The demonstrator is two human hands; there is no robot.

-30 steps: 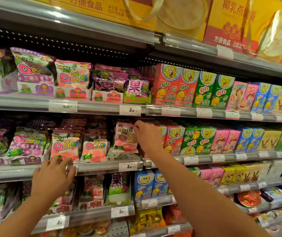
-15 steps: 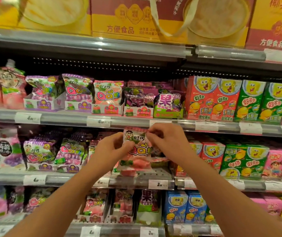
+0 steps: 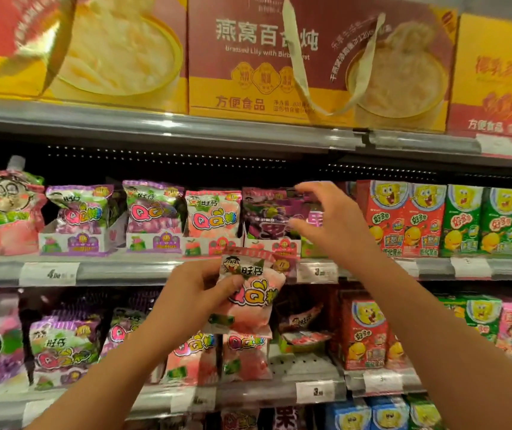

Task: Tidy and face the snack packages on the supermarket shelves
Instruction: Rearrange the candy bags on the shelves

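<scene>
The left hand point(image 3: 192, 293) is gripping a pink candy bag point(image 3: 250, 301) below the shelf rail point(image 3: 124, 270); the right hand point(image 3: 329, 221) is spreading open before purple bags point(image 3: 267, 215) above it.

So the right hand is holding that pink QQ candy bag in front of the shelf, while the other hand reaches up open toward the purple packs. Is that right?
Not quite: the head view shows the left hand holding the pink QQ candy bag in front of the shelf. The right hand is the open one, reaching toward the purple packs.

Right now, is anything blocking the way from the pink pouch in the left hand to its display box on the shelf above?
The pink pouch has a mostly clear path; the right hand hovers just beside the pink box, over the purple packs.
</scene>
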